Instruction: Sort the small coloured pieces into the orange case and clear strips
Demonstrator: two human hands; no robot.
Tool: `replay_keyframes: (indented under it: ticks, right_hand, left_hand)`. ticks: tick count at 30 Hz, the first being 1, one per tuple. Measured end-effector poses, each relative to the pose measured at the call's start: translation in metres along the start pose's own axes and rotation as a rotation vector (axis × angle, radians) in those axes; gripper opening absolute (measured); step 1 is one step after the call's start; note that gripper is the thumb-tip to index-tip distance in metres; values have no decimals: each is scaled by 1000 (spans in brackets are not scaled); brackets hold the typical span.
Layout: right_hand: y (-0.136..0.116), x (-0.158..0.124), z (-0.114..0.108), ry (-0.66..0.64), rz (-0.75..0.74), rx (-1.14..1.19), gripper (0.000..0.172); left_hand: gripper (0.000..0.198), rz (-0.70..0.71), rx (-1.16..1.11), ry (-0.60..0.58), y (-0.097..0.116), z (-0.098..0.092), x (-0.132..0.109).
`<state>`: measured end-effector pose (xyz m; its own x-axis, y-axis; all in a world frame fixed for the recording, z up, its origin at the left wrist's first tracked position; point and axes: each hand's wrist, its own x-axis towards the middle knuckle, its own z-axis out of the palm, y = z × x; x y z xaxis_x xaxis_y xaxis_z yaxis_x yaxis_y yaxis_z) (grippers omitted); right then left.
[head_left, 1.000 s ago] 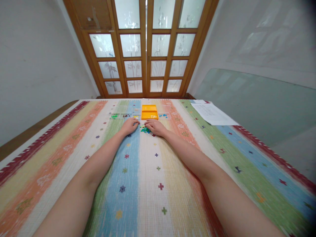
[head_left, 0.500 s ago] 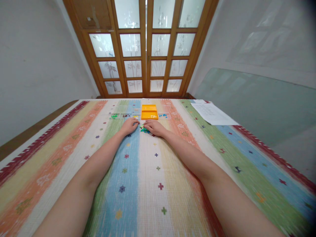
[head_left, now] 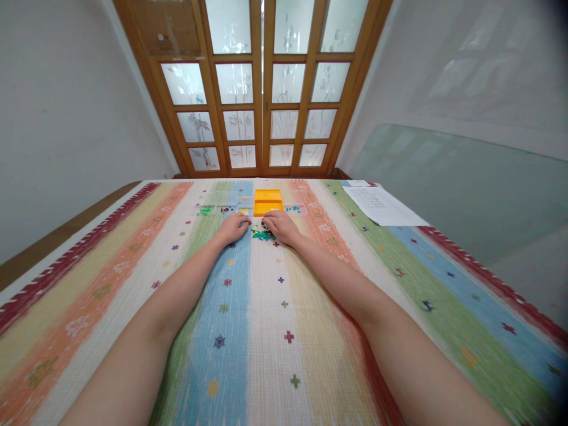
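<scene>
A small heap of mixed green, blue and dark beads or tiny pieces (head_left: 263,235) lies on the striped cloth between my hands. My right hand (head_left: 282,227) is over the heap's far right side, its fingers bent together; whatever is at the fingertips is too small to name. My left hand (head_left: 234,228) rests on the cloth left of the heap with curled fingers, and I cannot make out anything in it. Just beyond is an open orange box (head_left: 268,201). Clear boxes flank it, the left one (head_left: 213,203) holding green, dark and yellow pieces, the right one (head_left: 300,203) blue pieces.
The striped tablecloth (head_left: 266,331) covers the table. White paper sheets (head_left: 381,204) lie at the back right. Behind the table stand wooden doors with glass panes (head_left: 240,83), and a glass sheet (head_left: 444,177) leans on the right wall.
My right hand has shifted slightly away and to the right, so more of the heap shows. My left hand stays in place.
</scene>
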<state>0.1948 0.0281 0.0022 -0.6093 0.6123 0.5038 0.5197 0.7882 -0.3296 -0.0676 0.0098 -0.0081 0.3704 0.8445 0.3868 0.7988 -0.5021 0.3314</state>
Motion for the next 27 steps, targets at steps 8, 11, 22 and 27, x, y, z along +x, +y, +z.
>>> replay_keyframes:
  ticks: [8, 11, 22, 27]
  right_hand:
    - [23, 1, 2, 245, 183, -45, 50]
    - [29, 1, 4, 257, 223, -46, 48]
    - [33, -1, 10, 174, 231, -99, 43]
    - [33, -1, 9, 171, 222, -109, 44]
  left_hand:
    - [30, 103, -38, -35, 16, -2, 0]
    - [32, 152, -45, -69, 21, -5, 0]
    - [32, 203, -35, -125, 31, -10, 0]
    - [33, 186, -39, -117, 27, -6, 1]
